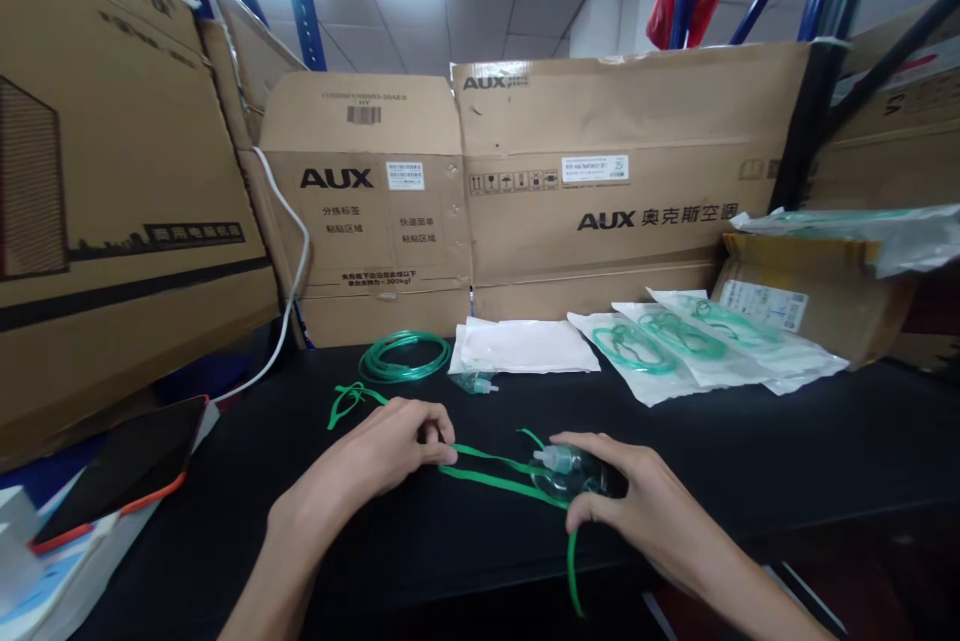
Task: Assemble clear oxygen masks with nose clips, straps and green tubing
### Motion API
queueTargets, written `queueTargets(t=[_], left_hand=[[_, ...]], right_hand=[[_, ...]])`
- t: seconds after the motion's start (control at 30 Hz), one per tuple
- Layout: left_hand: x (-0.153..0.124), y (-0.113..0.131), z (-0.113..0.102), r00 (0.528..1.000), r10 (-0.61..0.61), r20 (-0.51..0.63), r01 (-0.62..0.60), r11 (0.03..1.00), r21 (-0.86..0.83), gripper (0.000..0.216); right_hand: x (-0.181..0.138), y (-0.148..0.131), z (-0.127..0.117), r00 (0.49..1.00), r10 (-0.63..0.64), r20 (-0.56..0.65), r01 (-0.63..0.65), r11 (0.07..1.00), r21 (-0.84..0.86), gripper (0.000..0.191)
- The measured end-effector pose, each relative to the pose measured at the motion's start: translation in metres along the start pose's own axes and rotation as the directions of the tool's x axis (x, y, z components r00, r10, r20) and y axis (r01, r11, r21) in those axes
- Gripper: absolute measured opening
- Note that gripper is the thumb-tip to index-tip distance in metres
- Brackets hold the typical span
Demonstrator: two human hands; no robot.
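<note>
My right hand [626, 491] is closed around a clear oxygen mask [566, 476] with a whitish connector on its front. A green elastic strap [499, 486] runs from the mask toward the left in two strands, and one loose end hangs down below the mask. With thumb and fingers pinched, my left hand [409, 446] grips the strap. Another green strap [349, 401] lies in a small tangle behind my left wrist. A coil of green tubing [405, 357] rests farther back, and a small clear piece with a pale connector [478, 382] lies beside it.
White packets [525, 346] lie at the back of the black table [420, 541]. Bagged green tubing sets [675, 341] stand to the right. A phone [124, 466] with an orange edge is at left. Cardboard boxes [600, 151] wall the back.
</note>
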State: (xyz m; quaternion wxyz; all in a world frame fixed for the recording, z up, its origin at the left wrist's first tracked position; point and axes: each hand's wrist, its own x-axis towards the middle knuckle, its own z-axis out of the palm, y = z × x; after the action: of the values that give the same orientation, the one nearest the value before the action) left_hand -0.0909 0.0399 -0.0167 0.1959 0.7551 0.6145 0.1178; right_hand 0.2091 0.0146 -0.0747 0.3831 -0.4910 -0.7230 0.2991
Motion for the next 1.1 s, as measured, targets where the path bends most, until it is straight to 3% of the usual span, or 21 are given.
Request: queueTargets(t=[0.23, 0.4, 0.57, 0.67, 0.77, 0.87, 1.0, 1.1], left_hand=[[-0.004, 0.007, 0.002, 1.000, -0.007, -0.018, 0.007, 1.000, -0.004, 0.015], [-0.007, 0.018, 0.000, 0.999, 0.016, -0.028, -0.014, 0.998, 0.066, 0.016], [0.016, 0.010, -0.053, 0.993, -0.033, -0.115, 0.058, 0.973, 0.224, 0.025], [0.048, -0.009, -0.091, 0.962, -0.144, -0.232, 0.214, 0.926, 0.312, 0.030], [0.078, -0.028, -0.108, 0.934, -0.243, -0.262, 0.328, 0.873, 0.360, 0.032], [0.100, -0.038, -0.101, 0.944, -0.269, -0.189, 0.324, 0.862, 0.391, 0.033], [0.114, -0.043, -0.082, 0.976, -0.219, 0.008, 0.197, 0.890, 0.411, 0.031], [0.122, -0.051, -0.077, 0.962, -0.237, 0.133, 0.159, 0.888, 0.430, 0.032]], right_hand=[[-0.002, 0.012, 0.004, 0.998, -0.006, 0.070, 0.005, 1.000, 0.007, 0.065], [-0.003, 0.010, 0.006, 1.000, -0.014, 0.026, 0.014, 1.000, -0.006, 0.053], [0.001, 0.014, 0.004, 0.994, -0.109, -0.006, 0.108, 0.994, -0.021, 0.034], [0.001, 0.018, 0.007, 0.990, -0.138, -0.030, 0.137, 0.989, -0.052, 0.034], [0.000, 0.016, 0.008, 0.989, -0.150, -0.018, 0.148, 0.987, -0.066, 0.031], [-0.001, 0.010, 0.008, 0.986, -0.169, 0.009, 0.169, 0.982, -0.081, 0.028], [-0.001, 0.005, 0.007, 0.986, -0.167, 0.000, 0.166, 0.980, -0.106, 0.032], [-0.002, 0.005, 0.007, 0.987, -0.160, 0.004, 0.159, 0.981, -0.112, 0.034]])
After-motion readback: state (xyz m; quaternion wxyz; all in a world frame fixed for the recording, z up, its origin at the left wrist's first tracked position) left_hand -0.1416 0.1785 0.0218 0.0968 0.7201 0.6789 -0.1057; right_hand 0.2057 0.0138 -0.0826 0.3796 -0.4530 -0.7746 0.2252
